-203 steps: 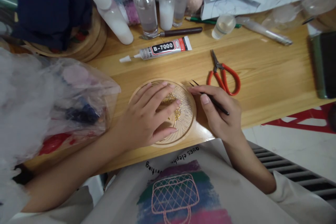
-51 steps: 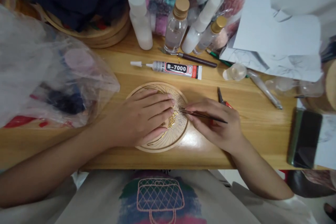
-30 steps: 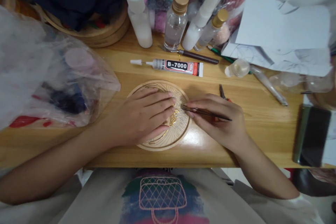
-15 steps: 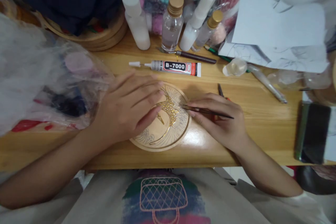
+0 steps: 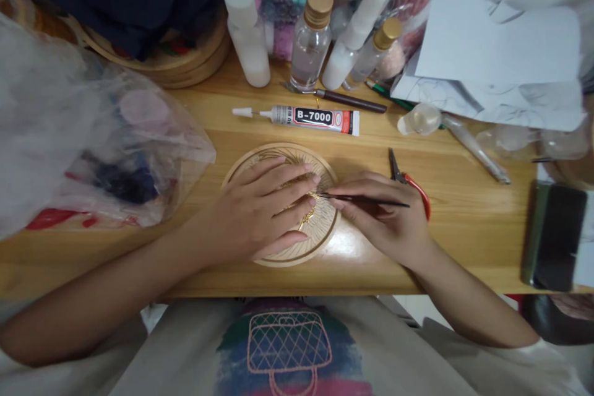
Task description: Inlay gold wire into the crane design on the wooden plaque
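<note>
A round wooden plaque (image 5: 325, 229) with fine drawn lines and gold wire shapes lies on the wooden table. My left hand (image 5: 264, 210) rests flat over its left and middle part, fingers spread, hiding much of the pattern. Between the thumb and fingers of my right hand (image 5: 385, 210) are dark tweezers (image 5: 366, 200), their tips over the plaque's right side, close to my left fingertips. Whether the tips grip anything is too small to tell. Beside my right hand lie snips (image 5: 416, 187) with red handles, partly hidden by the hand.
Beyond the plaque lie a B-7000 glue tube (image 5: 318, 117) and a dark-handled tool (image 5: 355, 101). Several bottles (image 5: 309, 49) stand behind them. A plastic bag (image 5: 162, 154) is at left; papers (image 5: 501, 49), a pen (image 5: 476, 148) and a phone (image 5: 557, 235) are at right.
My left hand has moved right across the plaque, covering the gold middle and baring its upper left rim. My right hand has shifted slightly, showing more of the red-handled snips.
</note>
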### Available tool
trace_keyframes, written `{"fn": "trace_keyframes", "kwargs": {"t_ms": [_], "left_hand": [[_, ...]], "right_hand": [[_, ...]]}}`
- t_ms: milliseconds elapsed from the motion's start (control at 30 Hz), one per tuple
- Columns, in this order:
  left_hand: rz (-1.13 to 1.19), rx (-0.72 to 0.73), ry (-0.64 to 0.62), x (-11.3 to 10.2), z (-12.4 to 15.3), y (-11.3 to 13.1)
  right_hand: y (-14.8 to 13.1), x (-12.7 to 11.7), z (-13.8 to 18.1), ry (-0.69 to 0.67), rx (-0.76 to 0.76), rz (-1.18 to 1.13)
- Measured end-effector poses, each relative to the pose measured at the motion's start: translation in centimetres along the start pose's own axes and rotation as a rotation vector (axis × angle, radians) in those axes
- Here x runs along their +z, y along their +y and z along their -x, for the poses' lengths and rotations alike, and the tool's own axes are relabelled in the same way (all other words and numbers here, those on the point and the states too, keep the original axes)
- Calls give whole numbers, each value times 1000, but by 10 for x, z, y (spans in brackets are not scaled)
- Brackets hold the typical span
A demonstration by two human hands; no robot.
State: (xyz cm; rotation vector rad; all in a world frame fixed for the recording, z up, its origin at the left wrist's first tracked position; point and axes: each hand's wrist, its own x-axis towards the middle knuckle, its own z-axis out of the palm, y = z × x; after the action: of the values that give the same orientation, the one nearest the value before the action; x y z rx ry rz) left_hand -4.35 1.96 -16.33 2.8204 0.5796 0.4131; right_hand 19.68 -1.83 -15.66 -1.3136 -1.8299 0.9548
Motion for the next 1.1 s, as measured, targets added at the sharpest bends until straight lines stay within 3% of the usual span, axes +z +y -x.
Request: {"fn": "trace_keyframes", "kwargs": {"t_ms": [267, 667, 1100], "left_hand": [[43, -8, -55, -3, -3, 0], [-27, 29, -4, -1, -4, 0], [92, -15, -28, -2, -4, -1]], "right_hand": [[0, 0, 0, 0, -9, -5], [0, -1, 1, -13, -45, 4], [1, -1, 1, -11, -82, 12]]}}
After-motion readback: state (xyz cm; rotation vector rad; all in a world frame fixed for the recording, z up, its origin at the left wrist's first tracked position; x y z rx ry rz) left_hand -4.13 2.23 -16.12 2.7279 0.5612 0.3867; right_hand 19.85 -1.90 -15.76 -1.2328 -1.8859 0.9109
